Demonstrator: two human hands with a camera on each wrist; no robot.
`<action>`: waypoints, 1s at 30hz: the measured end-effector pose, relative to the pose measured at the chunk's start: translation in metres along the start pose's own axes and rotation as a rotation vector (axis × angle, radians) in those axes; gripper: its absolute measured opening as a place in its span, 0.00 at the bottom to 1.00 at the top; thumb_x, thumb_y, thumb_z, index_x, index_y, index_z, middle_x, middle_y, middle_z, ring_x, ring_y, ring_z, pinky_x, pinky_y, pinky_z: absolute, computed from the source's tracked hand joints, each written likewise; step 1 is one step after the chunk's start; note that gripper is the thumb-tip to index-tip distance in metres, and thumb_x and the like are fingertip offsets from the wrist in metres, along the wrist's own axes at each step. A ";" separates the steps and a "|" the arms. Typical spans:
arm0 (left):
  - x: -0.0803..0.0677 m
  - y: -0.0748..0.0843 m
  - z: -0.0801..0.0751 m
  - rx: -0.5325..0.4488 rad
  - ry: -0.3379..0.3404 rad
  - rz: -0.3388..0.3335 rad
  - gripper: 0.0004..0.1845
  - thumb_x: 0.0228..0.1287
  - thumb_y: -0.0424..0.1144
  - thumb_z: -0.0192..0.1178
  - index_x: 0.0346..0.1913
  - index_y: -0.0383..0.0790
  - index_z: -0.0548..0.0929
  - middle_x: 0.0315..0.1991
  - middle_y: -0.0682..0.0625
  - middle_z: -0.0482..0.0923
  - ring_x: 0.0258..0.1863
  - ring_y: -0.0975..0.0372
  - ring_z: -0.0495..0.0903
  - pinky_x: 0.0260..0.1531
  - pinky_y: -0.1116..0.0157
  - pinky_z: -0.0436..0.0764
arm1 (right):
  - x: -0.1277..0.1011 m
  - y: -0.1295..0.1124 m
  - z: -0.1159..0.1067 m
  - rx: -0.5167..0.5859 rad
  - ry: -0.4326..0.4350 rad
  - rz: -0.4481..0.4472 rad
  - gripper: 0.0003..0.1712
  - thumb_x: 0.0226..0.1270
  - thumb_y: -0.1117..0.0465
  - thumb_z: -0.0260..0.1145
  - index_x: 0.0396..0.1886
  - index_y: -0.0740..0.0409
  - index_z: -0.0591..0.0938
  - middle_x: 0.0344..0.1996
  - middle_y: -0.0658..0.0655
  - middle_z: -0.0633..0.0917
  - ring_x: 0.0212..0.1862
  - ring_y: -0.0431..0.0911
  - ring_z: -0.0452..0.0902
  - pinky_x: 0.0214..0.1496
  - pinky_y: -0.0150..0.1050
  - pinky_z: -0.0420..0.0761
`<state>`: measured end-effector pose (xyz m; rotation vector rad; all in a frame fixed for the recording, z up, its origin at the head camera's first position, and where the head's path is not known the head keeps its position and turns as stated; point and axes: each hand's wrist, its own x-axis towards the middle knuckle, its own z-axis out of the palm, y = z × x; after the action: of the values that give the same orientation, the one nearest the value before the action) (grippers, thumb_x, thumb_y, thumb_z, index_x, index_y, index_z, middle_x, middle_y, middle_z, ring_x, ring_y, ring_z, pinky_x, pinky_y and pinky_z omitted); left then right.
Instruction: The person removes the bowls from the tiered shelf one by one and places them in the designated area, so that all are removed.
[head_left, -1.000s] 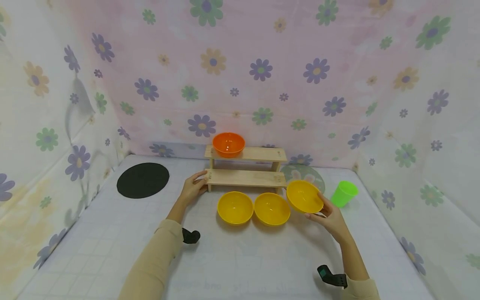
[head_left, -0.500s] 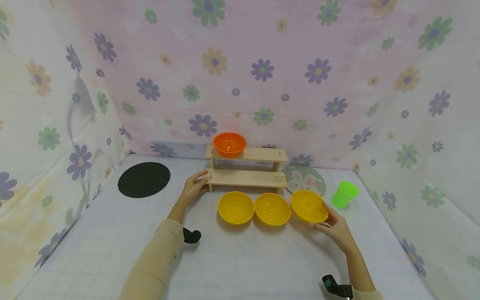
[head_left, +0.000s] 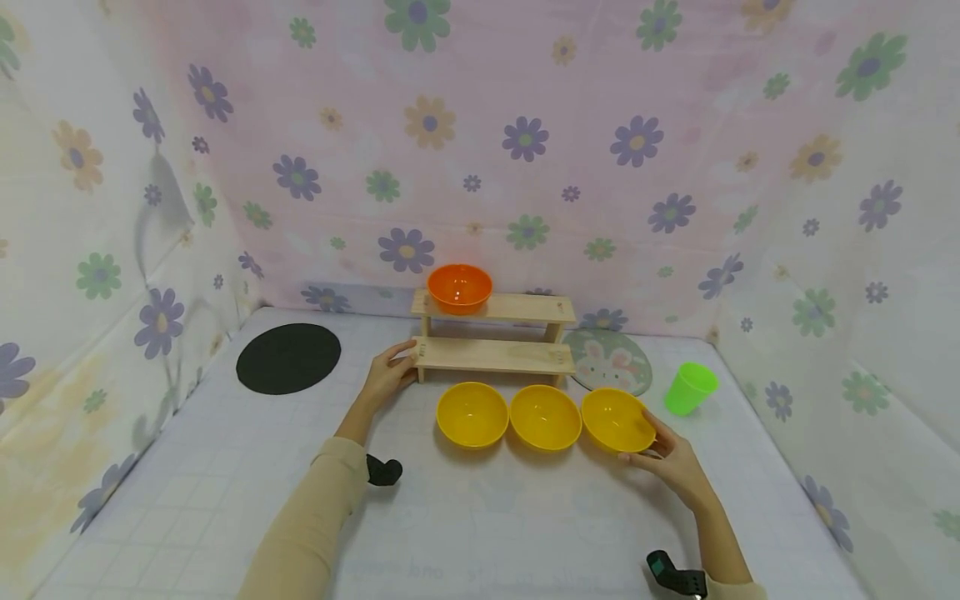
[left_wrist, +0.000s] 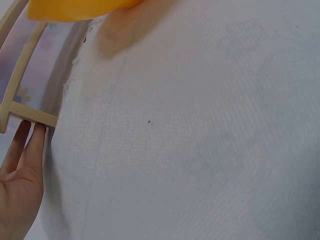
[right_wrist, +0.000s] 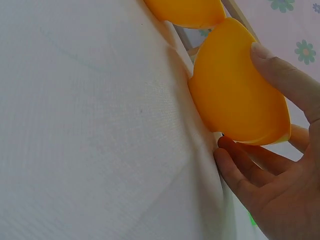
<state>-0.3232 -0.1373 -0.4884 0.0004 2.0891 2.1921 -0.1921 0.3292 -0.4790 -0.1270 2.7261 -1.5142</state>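
Note:
Three yellow bowls stand in a row in front of a two-tier wooden shelf rack: a left bowl, a middle bowl and a right bowl. My right hand holds the right bowl by its near right side. In the right wrist view the thumb lies against the bowl's wall, with the other fingers low by its base. My left hand touches the left end of the rack's lower tier. Its fingers look fairly straight in the left wrist view, fingertips against the wooden side bar.
An orange bowl sits on the rack's upper tier, left side. A black round mat lies at the left. Behind the right bowl is a round rabbit-print mat; a green cup stands to its right. Floral cloth walls surround the table.
My right hand has lowered the right bowl toward the front right, from a tilted pose near the rack to the row's end, level with the others. The left hand stays at the rack.

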 end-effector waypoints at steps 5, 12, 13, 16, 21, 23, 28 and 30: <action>-0.002 -0.003 -0.003 -0.016 -0.022 0.078 0.24 0.67 0.39 0.57 0.64 0.38 0.71 0.61 0.31 0.68 0.57 0.50 0.73 0.52 0.57 0.78 | 0.002 0.002 0.000 0.015 -0.013 0.004 0.49 0.59 0.61 0.69 0.74 0.63 0.51 0.69 0.70 0.58 0.59 0.62 0.69 0.56 0.30 0.73; 0.001 -0.002 -0.001 0.007 -0.009 0.035 0.24 0.70 0.36 0.53 0.67 0.36 0.67 0.64 0.30 0.64 0.61 0.47 0.69 0.56 0.55 0.75 | 0.005 0.000 -0.003 0.003 -0.055 -0.010 0.51 0.58 0.59 0.69 0.74 0.63 0.49 0.70 0.72 0.56 0.61 0.68 0.64 0.60 0.64 0.67; 0.002 -0.002 -0.001 0.013 -0.006 0.026 0.25 0.70 0.35 0.52 0.67 0.35 0.66 0.64 0.30 0.64 0.61 0.46 0.68 0.56 0.55 0.74 | 0.005 -0.001 -0.003 -0.005 -0.060 -0.015 0.51 0.58 0.58 0.69 0.74 0.63 0.49 0.69 0.72 0.56 0.61 0.68 0.64 0.60 0.64 0.68; 0.003 -0.001 0.000 0.009 0.006 -0.006 0.24 0.71 0.34 0.51 0.68 0.35 0.66 0.64 0.31 0.64 0.61 0.48 0.68 0.56 0.57 0.75 | 0.006 -0.004 -0.005 -0.047 -0.062 -0.047 0.51 0.58 0.57 0.69 0.73 0.64 0.50 0.69 0.73 0.57 0.60 0.68 0.64 0.57 0.62 0.72; 0.001 0.000 0.000 -0.004 0.010 -0.023 0.23 0.70 0.34 0.52 0.67 0.37 0.67 0.64 0.32 0.64 0.61 0.48 0.68 0.56 0.57 0.75 | 0.010 -0.013 -0.009 -0.095 -0.016 -0.095 0.48 0.58 0.57 0.68 0.72 0.66 0.53 0.65 0.74 0.62 0.58 0.67 0.64 0.55 0.61 0.74; 0.000 0.001 0.000 -0.005 0.005 -0.023 0.24 0.70 0.34 0.52 0.67 0.37 0.67 0.65 0.33 0.64 0.62 0.48 0.68 0.56 0.56 0.75 | 0.014 -0.019 -0.011 -0.095 -0.003 -0.085 0.49 0.58 0.56 0.69 0.72 0.65 0.54 0.66 0.74 0.62 0.61 0.67 0.61 0.58 0.64 0.69; -0.002 0.002 0.000 -0.009 -0.005 -0.023 0.24 0.70 0.34 0.52 0.68 0.38 0.66 0.66 0.34 0.62 0.64 0.47 0.65 0.57 0.55 0.73 | 0.033 -0.036 -0.018 -0.099 0.030 -0.072 0.50 0.58 0.54 0.70 0.72 0.66 0.54 0.69 0.71 0.57 0.67 0.68 0.52 0.63 0.70 0.55; -0.001 0.001 0.000 -0.012 -0.005 -0.023 0.25 0.70 0.34 0.52 0.68 0.38 0.66 0.66 0.34 0.62 0.64 0.47 0.65 0.57 0.55 0.73 | 0.042 -0.044 -0.019 -0.094 0.047 -0.096 0.48 0.59 0.55 0.70 0.72 0.66 0.56 0.69 0.70 0.58 0.67 0.68 0.52 0.64 0.71 0.53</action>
<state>-0.3220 -0.1371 -0.4868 -0.0190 2.0626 2.1899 -0.2327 0.3191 -0.4306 -0.2306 2.8676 -1.4285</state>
